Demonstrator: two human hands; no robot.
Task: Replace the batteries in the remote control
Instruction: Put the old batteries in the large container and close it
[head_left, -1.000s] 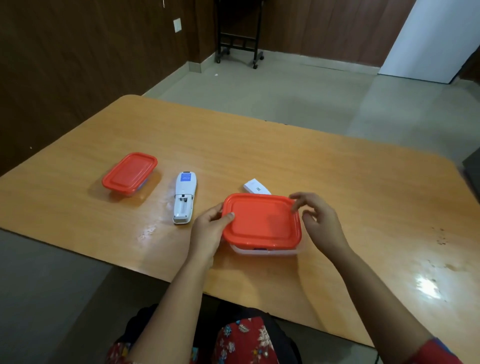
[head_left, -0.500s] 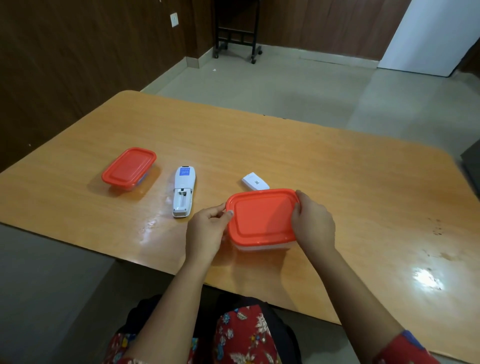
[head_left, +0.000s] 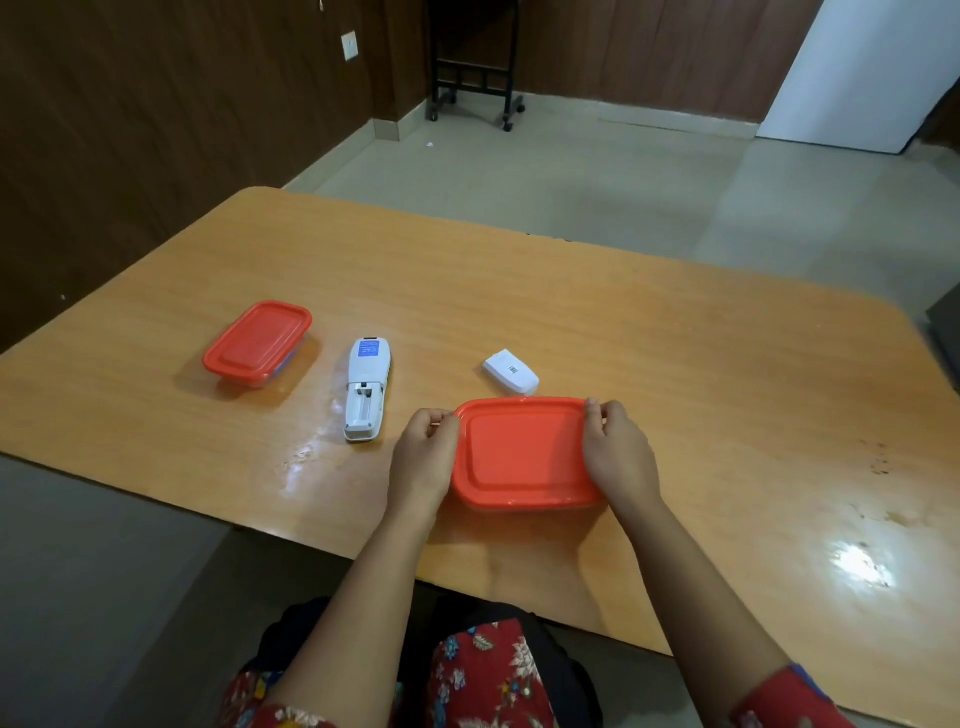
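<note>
The left hand (head_left: 423, 457) and right hand (head_left: 618, 457) are gripping 2 short edges of the red-lidded container (head_left: 524, 452), fingers curled. The remote (head_left: 366, 389) (bay open) is lying left of the left fingers (head_left: 434, 415); the table (head_left: 753, 415) is stretching rightward.

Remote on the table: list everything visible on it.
The remote is a slim white plastic body lying back-up on the table, long axis running away from the person. A blue label sits near its far end. The battery bay at the near end is open, contents unclear. It lies left of the left hand, and only the table touches it.
</note>
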